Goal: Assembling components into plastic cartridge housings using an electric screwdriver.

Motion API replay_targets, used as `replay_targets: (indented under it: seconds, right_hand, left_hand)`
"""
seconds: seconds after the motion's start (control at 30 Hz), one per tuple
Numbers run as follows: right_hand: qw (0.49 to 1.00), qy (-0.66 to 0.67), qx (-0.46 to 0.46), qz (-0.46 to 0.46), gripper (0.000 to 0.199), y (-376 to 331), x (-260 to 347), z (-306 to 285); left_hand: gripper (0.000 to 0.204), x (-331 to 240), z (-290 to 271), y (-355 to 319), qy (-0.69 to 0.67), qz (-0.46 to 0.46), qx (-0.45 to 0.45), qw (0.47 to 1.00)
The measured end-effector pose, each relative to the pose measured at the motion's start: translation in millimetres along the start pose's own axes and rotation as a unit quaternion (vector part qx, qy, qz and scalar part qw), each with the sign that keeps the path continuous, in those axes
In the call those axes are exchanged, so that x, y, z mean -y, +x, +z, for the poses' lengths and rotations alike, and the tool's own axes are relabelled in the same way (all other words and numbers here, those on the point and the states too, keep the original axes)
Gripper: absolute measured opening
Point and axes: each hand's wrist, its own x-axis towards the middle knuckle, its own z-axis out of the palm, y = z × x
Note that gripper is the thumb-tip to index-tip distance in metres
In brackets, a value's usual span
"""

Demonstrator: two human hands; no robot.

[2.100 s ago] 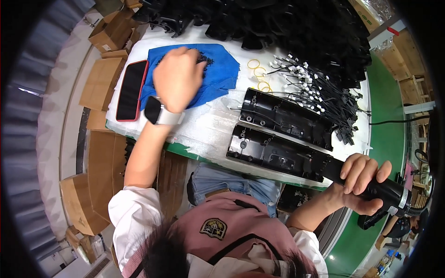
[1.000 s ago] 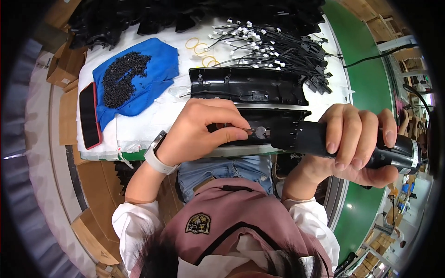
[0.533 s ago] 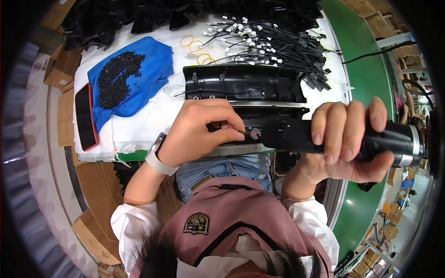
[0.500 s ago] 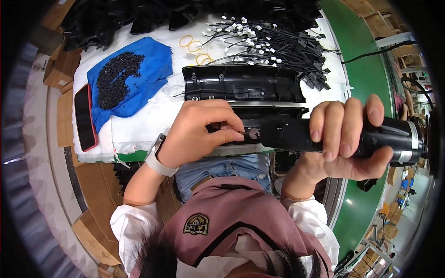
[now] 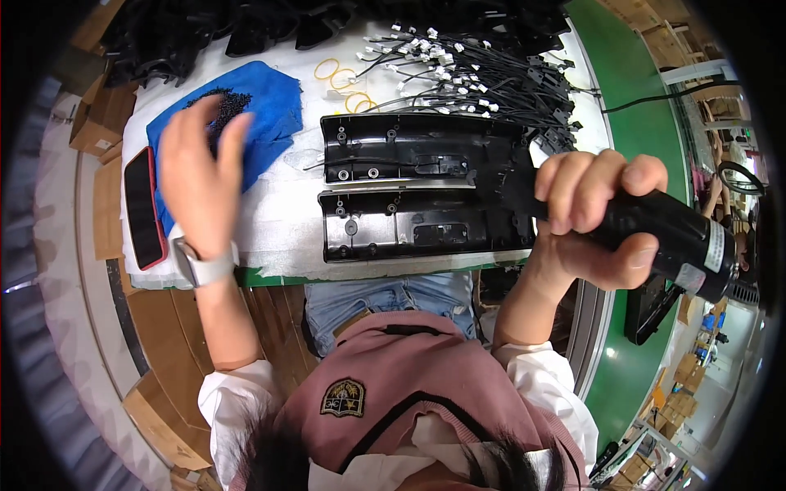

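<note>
My right hand (image 5: 602,200) is wrapped round a black electric screwdriver (image 5: 684,233), its front end pointing left over the black plastic shells. My left hand (image 5: 196,180), a little blurred, hangs over the blue cloth (image 5: 278,102) with thumb and fingers apart. Beneath it, partly hidden, is a heap of tiny black screws (image 5: 236,102). Two long black plastic shells lie side by side, hollow side up: the far shell (image 5: 360,135) has a thin black wire (image 5: 368,163) in it, while the near shell (image 5: 368,237) lies along the table's front edge.
A phone with a red case (image 5: 142,209) lies left of the cloth. Yellow rubber bands (image 5: 327,69) and a pile of black cables with white connectors (image 5: 491,82) lie behind the shells. More black parts (image 5: 196,33) fill the back edge. A green surface (image 5: 639,164) runs along the right.
My left hand has left the near shell and swung left over the screws, its fingers opening. The screwdriver has shifted slightly left and tilted, its back end now lower.
</note>
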Motion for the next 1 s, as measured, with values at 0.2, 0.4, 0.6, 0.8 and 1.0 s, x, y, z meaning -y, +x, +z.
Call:
replay_targets:
  seconds: [0.2,0.4,0.6,0.8,1.0]
  right_hand:
    - [0.992,-0.117,-0.012,0.036,0.048,-1,-7,14]
    - [0.992,-0.114,-0.009,0.048,0.049,-2,-14,15]
    - [0.989,-0.131,-0.022,0.062,0.050,-2,-13,19]
    - [0.992,-0.117,0.003,0.052,0.051,-4,-15,16]
    - [0.991,-0.123,-0.013,0.054,0.051,-3,-12,19]
  left_hand:
    - [0.019,59,4,-12,0.225,-0.045,0.079,0.970]
    - [0.015,53,10,-11,0.197,-0.061,0.079,0.975]
    - [0.012,47,11,-10,0.122,-0.067,0.023,0.990]
    - [0.008,32,10,-7,-0.010,-0.049,0.024,0.998]
    - [0.007,21,12,-8,-0.155,-0.084,0.066,0.982]
